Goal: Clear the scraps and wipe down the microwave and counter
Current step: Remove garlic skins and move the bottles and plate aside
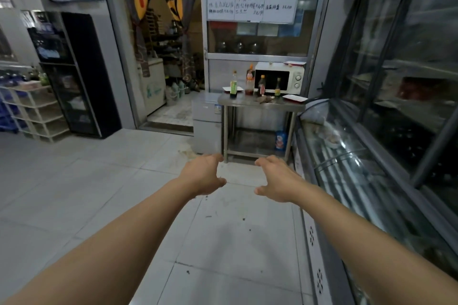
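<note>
A white microwave (280, 78) stands at the back of a steel counter (262, 104) several steps ahead of me. Brown scraps (265, 99) lie on the counter's front part, between sauce bottles (233, 84) and a white tray (295, 98) at its right end. Another tray (295, 63) rests on top of the microwave. My left hand (203, 176) and my right hand (277, 178) are stretched out over the tiled floor, fingers apart, holding nothing, far short of the counter.
A glass-topped chest freezer (352, 163) runs along the right side up to the counter. A small grey fridge (207, 121) stands left of the counter, beside an open doorway (168, 96). A black drinks cooler (74, 74) and cream shelves (37, 111) stand at the left.
</note>
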Demonstrator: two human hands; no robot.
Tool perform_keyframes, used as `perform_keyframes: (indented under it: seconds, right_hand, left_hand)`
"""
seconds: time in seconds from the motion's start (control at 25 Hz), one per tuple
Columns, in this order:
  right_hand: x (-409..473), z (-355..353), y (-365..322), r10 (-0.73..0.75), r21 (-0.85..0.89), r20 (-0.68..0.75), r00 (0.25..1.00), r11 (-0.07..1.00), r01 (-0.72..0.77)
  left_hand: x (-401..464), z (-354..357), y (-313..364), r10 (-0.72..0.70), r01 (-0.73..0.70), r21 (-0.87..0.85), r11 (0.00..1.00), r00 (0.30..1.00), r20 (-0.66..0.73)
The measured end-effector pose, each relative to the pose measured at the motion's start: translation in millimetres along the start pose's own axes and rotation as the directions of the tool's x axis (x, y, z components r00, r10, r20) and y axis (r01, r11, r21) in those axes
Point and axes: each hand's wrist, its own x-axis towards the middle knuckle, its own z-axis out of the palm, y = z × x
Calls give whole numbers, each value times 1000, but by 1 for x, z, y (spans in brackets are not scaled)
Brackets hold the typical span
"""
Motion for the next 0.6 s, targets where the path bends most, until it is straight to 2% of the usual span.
perform_keyframes:
  seconds: [0.24,0.6]
  right_hand:
    - [141,-14,18,109,13,-24,994,994,-109]
    - [331,-46,102,123,-38,-44,991,991,-125]
  left_hand:
    - [159,-11,-49,50,-52,28,998,997,51]
    - [371,-1,-35,125,-125,7,992,992,15]
